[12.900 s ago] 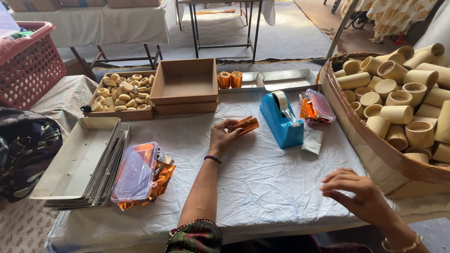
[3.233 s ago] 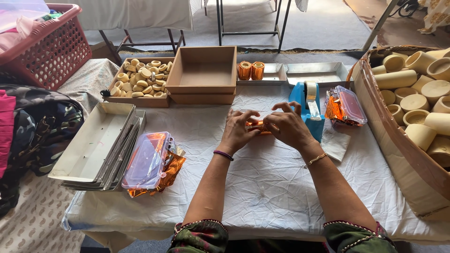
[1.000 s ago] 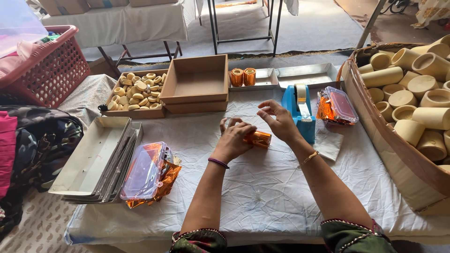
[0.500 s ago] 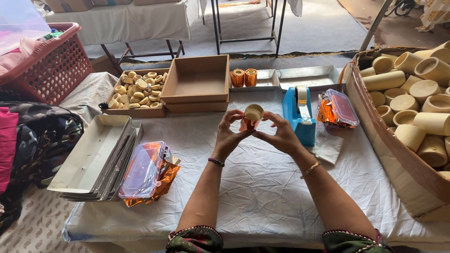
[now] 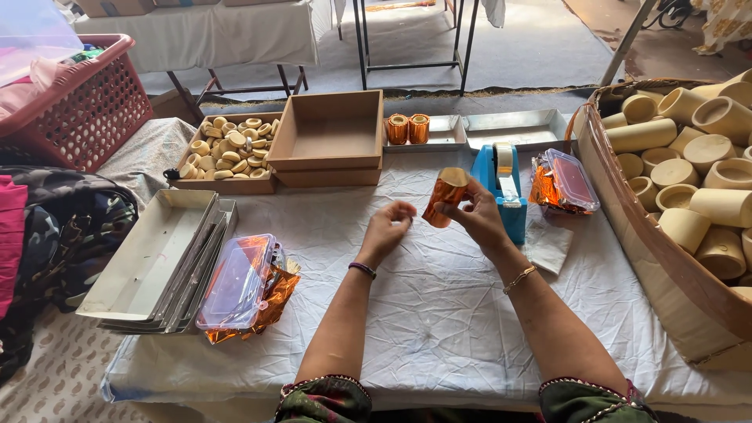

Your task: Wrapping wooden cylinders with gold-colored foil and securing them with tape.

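Gripping a foil-wrapped cup [image 5: 446, 196], the right hand [image 5: 479, 217] hovers near the left hand [image 5: 388, 227].

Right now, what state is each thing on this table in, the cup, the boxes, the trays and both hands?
Orange foil-wrapped cup: tilted, held up off the table.
Right hand: gripping that cup.
Left hand: fingers pinched, apart from the cup.
Brown cardboard box: open, empty.
Clear plastic lidded box: lid shut, over orange foil.
Blue tape dispenser: upright.
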